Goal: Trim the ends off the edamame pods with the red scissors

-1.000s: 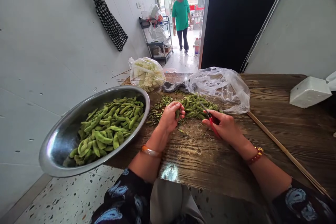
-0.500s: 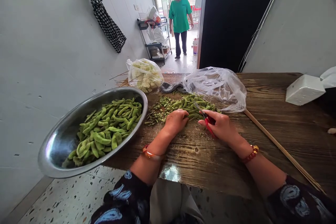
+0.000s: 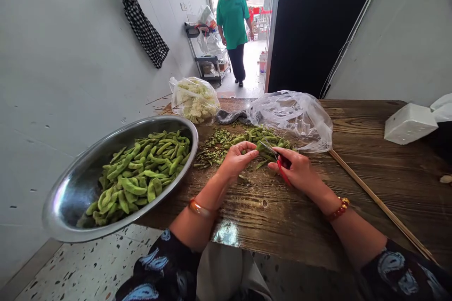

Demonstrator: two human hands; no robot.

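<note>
Between the thumb and fingers of my left hand is a green edamame pod, its tip pointing right. My right hand is closed around red-handled scissors, whose blades reach toward that pod. Behind both hands lies a pile of edamame pods on the wooden table. Small cut-off pod tips are scattered left of the pile. At the left, a wide steel basin tilts toward me, with many edamame pods inside.
A clear plastic bag lies behind the pile, near a grey cloth and a bag of cauliflower. Thin sticks and a white tissue pack are on the right. A person in green stands in the doorway beside a cart.
My left hand has lifted slightly from the pile and now shows a pod held near the scissors. The person in the doorway has come closer and shifted left.
</note>
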